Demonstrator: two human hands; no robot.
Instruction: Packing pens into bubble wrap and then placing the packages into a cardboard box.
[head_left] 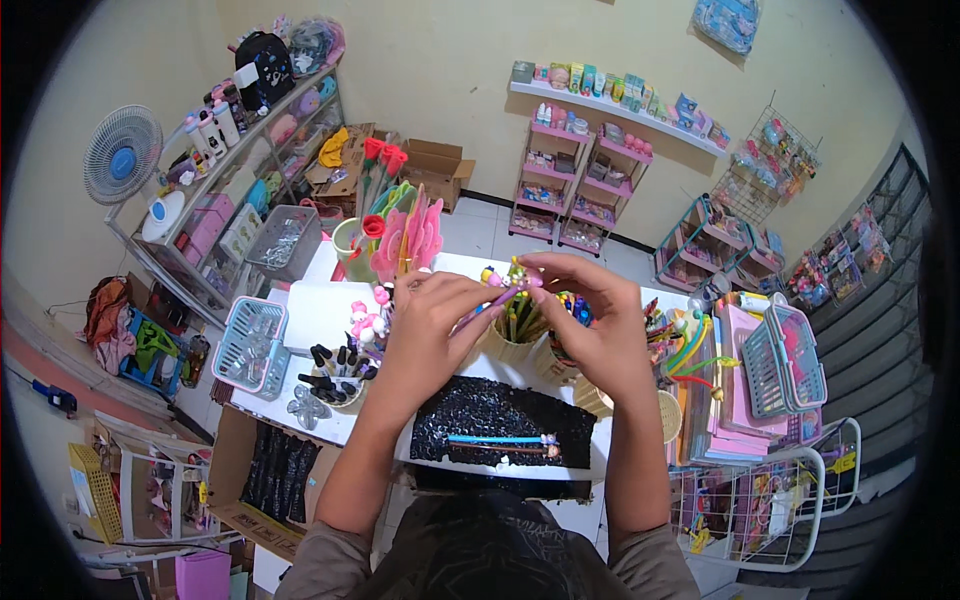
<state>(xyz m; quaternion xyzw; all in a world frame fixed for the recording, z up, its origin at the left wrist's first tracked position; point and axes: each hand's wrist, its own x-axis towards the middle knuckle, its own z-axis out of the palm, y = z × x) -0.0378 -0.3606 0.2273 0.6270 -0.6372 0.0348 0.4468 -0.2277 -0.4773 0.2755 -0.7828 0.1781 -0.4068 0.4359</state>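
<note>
Both hands are up over the middle of the counter (330, 424), and the purple pen (507, 296) is between them, lifted above the pen cup (512, 346) that stands back from the near edge. The left hand (432, 312) has its grip on the pen's shaft, pinched by the fingertips; the right hand (597, 308) has its grip, thumb and forefinger, around the upper end, where a small colourful decoration seems to sit, though it blends with the pens behind.

Below, along the counter's near edge, lies a sheet of black bubble wrap (505, 408). A blue pen (492, 439) and a brown pen (495, 449) rest on it side by side, roughly parallel to that edge.

The step in hand looks like two-handed handling of this one pen, apart from the pair on the wrap. As a judgement, the next move calls for one grip to let go while the other keeps the shaft steady, clear of the crowded cup, with little pressure on the decorated end.
</note>
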